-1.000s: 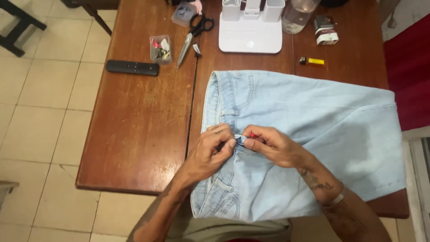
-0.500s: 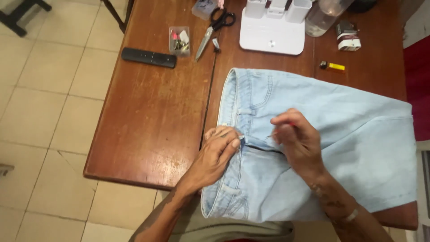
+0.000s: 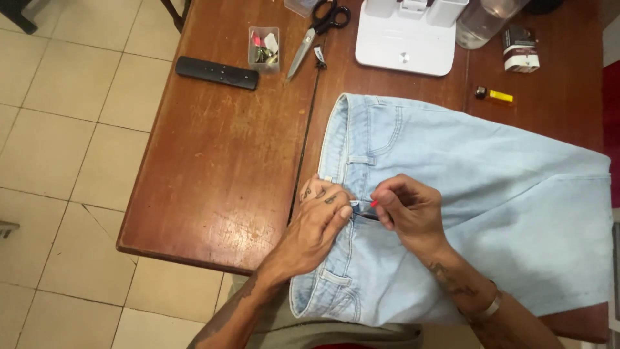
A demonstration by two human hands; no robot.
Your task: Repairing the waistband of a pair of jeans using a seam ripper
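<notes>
The work at the waistband of the light blue jeans [image 3: 465, 213] seems to be in the middle: the left hand [image 3: 321, 216] presses flat on the waistband with its fingers close together, and the right hand [image 3: 408, 208] pinches a small tool with a red tip [image 3: 374, 203] at a dark spot there, so this spot is not yet finished. The jeans lie flat on the brown wooden surface [image 3: 226, 155], waistband to the left, the cloth pale, smooth and clean.
</notes>
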